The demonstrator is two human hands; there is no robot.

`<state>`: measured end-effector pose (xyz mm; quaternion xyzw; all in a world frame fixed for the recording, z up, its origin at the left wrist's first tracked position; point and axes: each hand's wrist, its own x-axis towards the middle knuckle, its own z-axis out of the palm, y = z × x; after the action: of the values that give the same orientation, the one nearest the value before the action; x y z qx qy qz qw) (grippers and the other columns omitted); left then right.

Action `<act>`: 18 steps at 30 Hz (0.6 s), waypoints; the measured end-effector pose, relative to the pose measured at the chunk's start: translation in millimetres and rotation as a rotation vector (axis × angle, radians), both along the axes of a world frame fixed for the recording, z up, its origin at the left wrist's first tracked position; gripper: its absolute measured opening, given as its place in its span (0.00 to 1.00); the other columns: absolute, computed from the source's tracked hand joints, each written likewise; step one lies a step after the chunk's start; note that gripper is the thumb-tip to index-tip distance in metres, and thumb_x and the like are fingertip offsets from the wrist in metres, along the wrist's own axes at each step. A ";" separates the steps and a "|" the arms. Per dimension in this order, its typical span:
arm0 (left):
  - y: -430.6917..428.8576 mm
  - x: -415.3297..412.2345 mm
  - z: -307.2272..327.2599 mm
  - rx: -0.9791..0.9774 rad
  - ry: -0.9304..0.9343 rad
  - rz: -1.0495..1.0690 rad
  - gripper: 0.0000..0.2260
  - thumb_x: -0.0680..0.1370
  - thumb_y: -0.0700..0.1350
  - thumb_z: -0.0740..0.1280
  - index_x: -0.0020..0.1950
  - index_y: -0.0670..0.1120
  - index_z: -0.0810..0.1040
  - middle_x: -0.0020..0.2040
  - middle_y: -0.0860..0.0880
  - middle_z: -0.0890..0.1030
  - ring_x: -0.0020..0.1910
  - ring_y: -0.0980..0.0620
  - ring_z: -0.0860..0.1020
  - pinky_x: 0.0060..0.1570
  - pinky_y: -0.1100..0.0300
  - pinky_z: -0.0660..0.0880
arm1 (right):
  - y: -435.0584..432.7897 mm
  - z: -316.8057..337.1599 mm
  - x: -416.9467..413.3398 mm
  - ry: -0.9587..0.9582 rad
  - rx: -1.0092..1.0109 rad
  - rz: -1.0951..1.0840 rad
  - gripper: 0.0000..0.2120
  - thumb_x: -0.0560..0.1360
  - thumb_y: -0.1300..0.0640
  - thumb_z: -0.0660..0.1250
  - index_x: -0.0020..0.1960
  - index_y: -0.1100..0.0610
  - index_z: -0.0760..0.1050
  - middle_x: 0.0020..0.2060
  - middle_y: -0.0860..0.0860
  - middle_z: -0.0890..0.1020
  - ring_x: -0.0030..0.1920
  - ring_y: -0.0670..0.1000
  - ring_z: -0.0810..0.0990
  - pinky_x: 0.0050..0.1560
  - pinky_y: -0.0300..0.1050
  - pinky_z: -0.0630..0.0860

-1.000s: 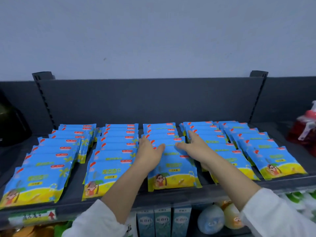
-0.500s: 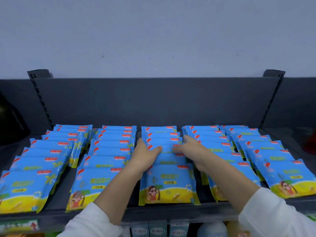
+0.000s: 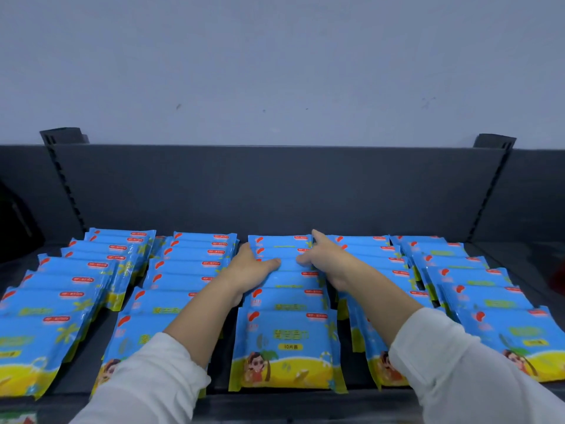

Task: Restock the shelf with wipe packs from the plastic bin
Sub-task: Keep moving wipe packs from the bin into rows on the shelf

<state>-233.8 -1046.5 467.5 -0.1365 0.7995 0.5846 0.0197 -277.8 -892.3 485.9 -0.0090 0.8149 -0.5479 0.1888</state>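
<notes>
Noted left hand with fingers laid nearly straight along the left edge of the middle row of wipe packs, thumb flat across a pack top; nothing gripped or lifted. Noted right hand against the row's right edge, forefinger stretched toward the back, thumb resting on a pack top, near the left thumb but apart from it; remaining fingers hidden beside the row, curl not readable. Found packs blue with a yellow lower band, overlapping front to back like shingles. Counted five such rows side by side on the dark shelf. Logged white sleeves on both forearms, grey back panel behind, pale wall above.
</notes>
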 end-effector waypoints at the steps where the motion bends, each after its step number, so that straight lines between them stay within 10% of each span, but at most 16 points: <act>1: -0.3 0.7 -1.6 -0.003 0.004 -0.004 0.17 0.75 0.47 0.69 0.60 0.47 0.68 0.54 0.48 0.79 0.49 0.49 0.80 0.47 0.54 0.79 | -0.5 -0.5 1.3 0.002 0.010 0.012 0.40 0.74 0.63 0.64 0.77 0.47 0.45 0.69 0.51 0.63 0.65 0.55 0.68 0.67 0.53 0.68; 9: 7.6 12.6 9.1 -0.162 0.096 0.029 0.19 0.74 0.48 0.70 0.61 0.47 0.68 0.58 0.50 0.77 0.55 0.49 0.78 0.54 0.53 0.76 | 5.2 10.5 18.2 0.083 0.025 0.050 0.38 0.76 0.62 0.64 0.77 0.49 0.45 0.68 0.52 0.67 0.59 0.53 0.70 0.60 0.46 0.69; 13: 12.3 37.4 29.4 -0.511 0.244 -0.028 0.36 0.77 0.51 0.66 0.77 0.44 0.48 0.77 0.49 0.53 0.75 0.51 0.55 0.70 0.58 0.56 | 10.0 28.5 38.9 0.207 0.015 0.069 0.36 0.78 0.60 0.63 0.77 0.50 0.45 0.73 0.53 0.62 0.58 0.49 0.71 0.58 0.43 0.68; 18: -4.9 82.7 41.3 -0.635 0.459 0.033 0.32 0.78 0.50 0.64 0.77 0.48 0.53 0.77 0.52 0.54 0.75 0.56 0.51 0.70 0.63 0.51 | 7.7 39.7 73.1 0.316 0.028 0.120 0.33 0.78 0.60 0.62 0.77 0.47 0.49 0.73 0.53 0.62 0.67 0.54 0.70 0.52 0.42 0.70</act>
<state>-151.1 -1051.4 508.8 -0.0144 0.9220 0.3237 -0.2121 -204.7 -884.6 525.6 -0.1409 0.8400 -0.5160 0.0909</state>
